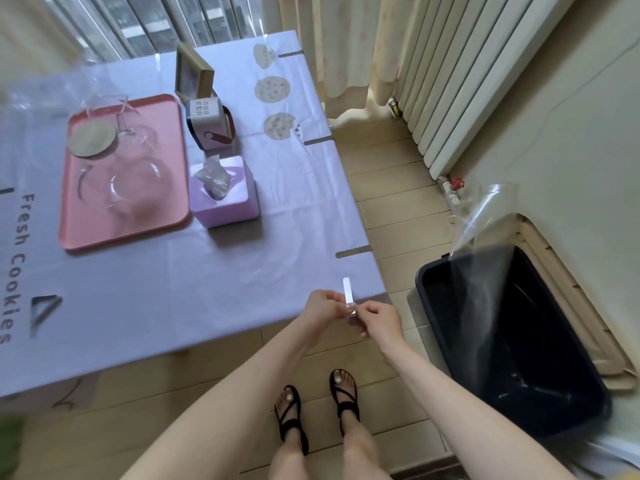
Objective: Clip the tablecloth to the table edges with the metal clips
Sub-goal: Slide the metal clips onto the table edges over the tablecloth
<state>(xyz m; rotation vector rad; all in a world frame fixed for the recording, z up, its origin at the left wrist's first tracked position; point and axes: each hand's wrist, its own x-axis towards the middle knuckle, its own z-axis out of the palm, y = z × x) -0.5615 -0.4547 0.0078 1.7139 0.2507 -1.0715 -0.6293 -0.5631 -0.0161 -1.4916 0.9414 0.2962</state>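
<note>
Pinching a shiny flat metal clip, left hand, right hand, over lilac tablecloth edge

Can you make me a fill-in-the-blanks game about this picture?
1. Both hands, left and right, hold one metal ____ at the table's near edge.
2. The glasses sit on a ____ tray.
3. Along the tablecloth's right edge, ____ clips are already on.
4. The tissue box is ____ of the tray.

Answers: clip; pink; three; right

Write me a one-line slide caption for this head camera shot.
Both hands press a metal clip onto the lilac tablecloth at the table's near edge.
</note>
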